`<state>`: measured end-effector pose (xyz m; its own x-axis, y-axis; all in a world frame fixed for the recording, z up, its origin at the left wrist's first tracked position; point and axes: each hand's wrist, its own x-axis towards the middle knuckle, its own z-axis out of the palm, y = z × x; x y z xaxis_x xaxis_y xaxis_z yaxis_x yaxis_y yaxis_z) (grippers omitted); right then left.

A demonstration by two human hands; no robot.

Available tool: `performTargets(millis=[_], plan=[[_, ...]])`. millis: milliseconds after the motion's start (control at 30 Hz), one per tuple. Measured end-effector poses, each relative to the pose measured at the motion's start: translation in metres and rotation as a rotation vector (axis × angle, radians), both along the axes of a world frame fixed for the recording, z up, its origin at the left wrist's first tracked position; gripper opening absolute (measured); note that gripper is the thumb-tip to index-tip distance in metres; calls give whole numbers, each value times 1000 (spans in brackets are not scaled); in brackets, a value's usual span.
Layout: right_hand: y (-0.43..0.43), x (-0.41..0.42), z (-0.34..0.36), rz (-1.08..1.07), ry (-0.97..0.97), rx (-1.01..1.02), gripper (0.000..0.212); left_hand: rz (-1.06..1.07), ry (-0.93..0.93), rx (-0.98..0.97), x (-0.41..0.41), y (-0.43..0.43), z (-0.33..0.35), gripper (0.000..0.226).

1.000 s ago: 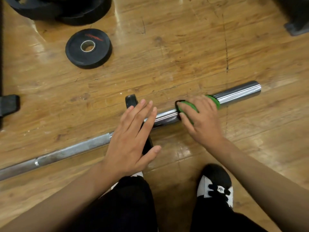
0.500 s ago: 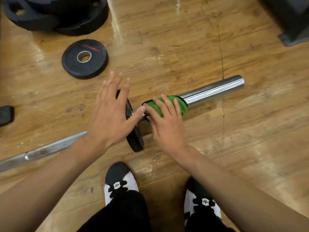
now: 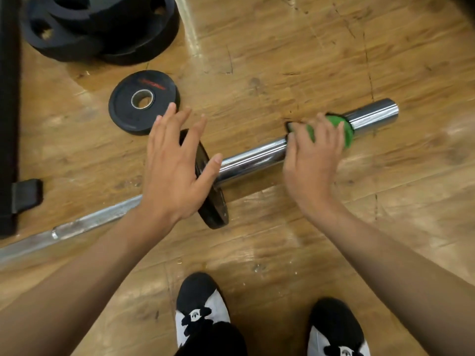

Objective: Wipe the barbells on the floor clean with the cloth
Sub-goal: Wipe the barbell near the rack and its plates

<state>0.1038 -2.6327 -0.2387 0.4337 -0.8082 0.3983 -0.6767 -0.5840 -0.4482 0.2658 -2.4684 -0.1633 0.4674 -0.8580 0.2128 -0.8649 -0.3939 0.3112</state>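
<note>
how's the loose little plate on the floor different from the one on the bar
The loose plate lies flat on the floor with its steel-ringed hole open; the plate on the bar stands on edge, threaded on the barbell. The loose plate shows its face and red lettering; the plate on the bar is seen nearly side-on, with the left hand spread across it. Both are black and round.

The right hand [image 3: 312, 160] has slid the green cloth [image 3: 341, 129] along the shiny chrome barbell sleeve [image 3: 254, 160] toward 2 o'clock, away from the small black weight plate [image 3: 214, 209], baring metal it covered half a second ago.
</note>
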Motion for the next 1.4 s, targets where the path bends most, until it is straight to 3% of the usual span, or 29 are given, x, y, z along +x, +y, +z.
performTargets(millis=[133, 233, 400, 500, 667, 767, 900, 1033, 1067, 1167, 1233, 1300, 1400], plan=[[56, 44, -3, 436, 64, -35, 36, -36, -126, -24, 3, -1, -5, 73], [24, 45, -10, 596, 114, -167, 38, -65, -125, -25, -3, 9, -17, 69], [-50, 23, -20, 211, 15, -151, 29, 24, -80, -6, 29, -10, -15, 69], [-36, 59, -6, 20, 42, -50, 24, 122, -37, -74, 34, -24, -16, 69], [39, 115, -5, 507, 95, -36, 41, 108, -74, -138, 37, -29, -25, 70], [1, 104, -19, 634, 99, -180, 42, 98, -107, -129, 46, -26, -26, 72], [-66, 67, -39, 345, 35, -266, 38, 158, -88, -95, 51, -30, -26, 72], [-51, 100, -38, 47, -82, -135, 38, 212, -64, -96, 67, -45, -22, 72], [-36, 114, -36, 91, -90, -129, 39, 219, -65, -98, 69, -48, -21, 72], [9, 146, -44, 490, -45, -243, 52, 203, -67, -91, 74, -54, -22, 72], [-4, 147, -47, 625, -55, -342, 48, 192, -77, -77, 81, -59, -21, 70], [-35, 137, -47, 626, -39, -394, 46, 197, -78, -62, 88, -62, -19, 70], [-80, 114, -50, 388, -47, -317, 41, 206, -64, -76, 91, -62, -20, 70]])
